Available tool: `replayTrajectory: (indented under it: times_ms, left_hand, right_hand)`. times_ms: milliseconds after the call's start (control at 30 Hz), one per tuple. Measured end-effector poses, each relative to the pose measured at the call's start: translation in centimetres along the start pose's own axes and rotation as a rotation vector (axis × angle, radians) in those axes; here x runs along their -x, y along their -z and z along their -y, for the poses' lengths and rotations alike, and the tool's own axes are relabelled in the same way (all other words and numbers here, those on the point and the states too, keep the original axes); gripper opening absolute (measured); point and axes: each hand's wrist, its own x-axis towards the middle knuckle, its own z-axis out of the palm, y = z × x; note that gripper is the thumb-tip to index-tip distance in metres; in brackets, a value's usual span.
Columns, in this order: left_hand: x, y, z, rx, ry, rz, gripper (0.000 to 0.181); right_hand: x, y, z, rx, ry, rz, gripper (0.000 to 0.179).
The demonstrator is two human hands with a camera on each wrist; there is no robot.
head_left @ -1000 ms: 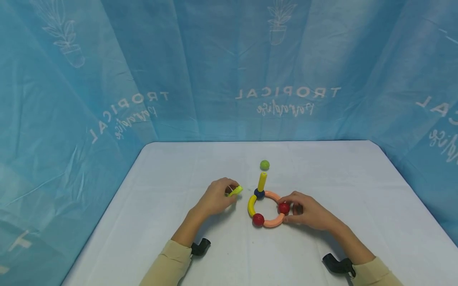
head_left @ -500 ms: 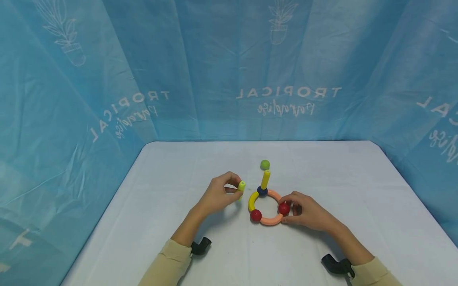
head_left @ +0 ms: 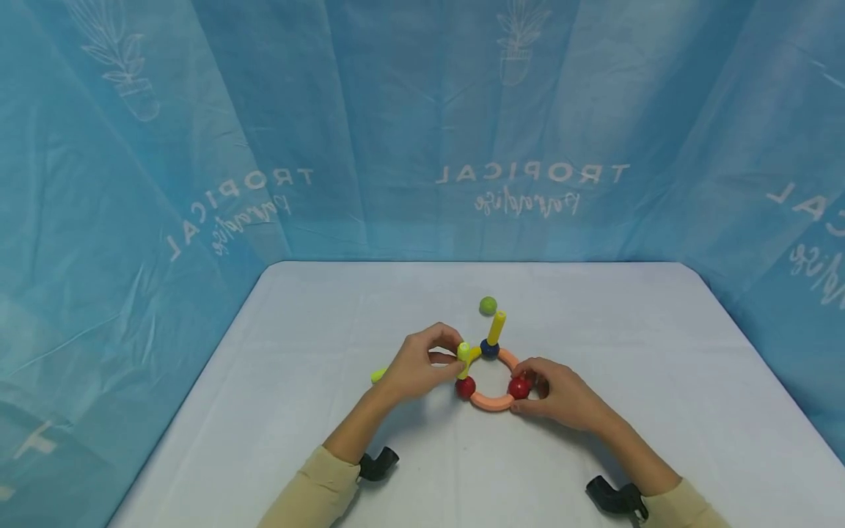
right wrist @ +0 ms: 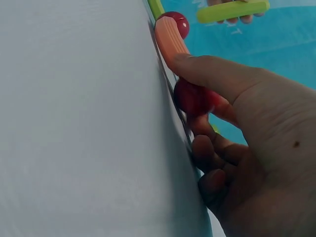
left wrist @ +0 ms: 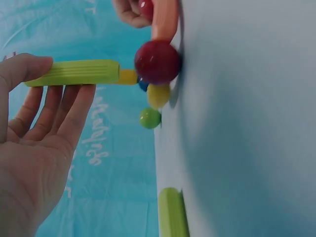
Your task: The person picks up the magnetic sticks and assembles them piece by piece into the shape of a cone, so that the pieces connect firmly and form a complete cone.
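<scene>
My left hand (head_left: 422,364) pinches a lime-green rod (left wrist: 81,72) between thumb and fingertips, standing it upright over the left red ball (head_left: 465,387). In the left wrist view a small gap shows between the rod's lower end and that ball. The ball belongs to a flat ring of two orange curved rods (head_left: 491,402), a yellow curved rod, two red balls and a dark blue ball (head_left: 490,348). From the blue ball rises a straight yellow rod (head_left: 497,328). My right hand (head_left: 561,392) grips the ring around its right red ball (right wrist: 194,98), thumb on an orange curved rod.
A loose green ball (head_left: 488,306) sits behind the ring. Another lime-green rod (left wrist: 173,212) lies on the white table (head_left: 317,308), partly hidden by my left hand in the head view. Blue printed cloth (head_left: 396,132) hangs around the table.
My left hand has turned the lime-green rod upright and carried it right, over the left red ball. The ring has shifted and turned slightly in my right hand's grip.
</scene>
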Motion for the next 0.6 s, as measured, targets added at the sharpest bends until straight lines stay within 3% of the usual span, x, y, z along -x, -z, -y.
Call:
replayTrajectory:
  times_ms: [333,600]
  left_hand:
    - [0.3,-0.1,0.7,-0.045,-0.028,0.048,0.027]
    - [0.3,-0.1,1.3,-0.241,0.076,0.149,0.036]
  right_hand:
    - [-0.1,0.1,0.2,-0.017,-0.023,0.045,0.05]
    - [0.2,0.2,-0.2,-0.031,-0.012,0.058,0.052]
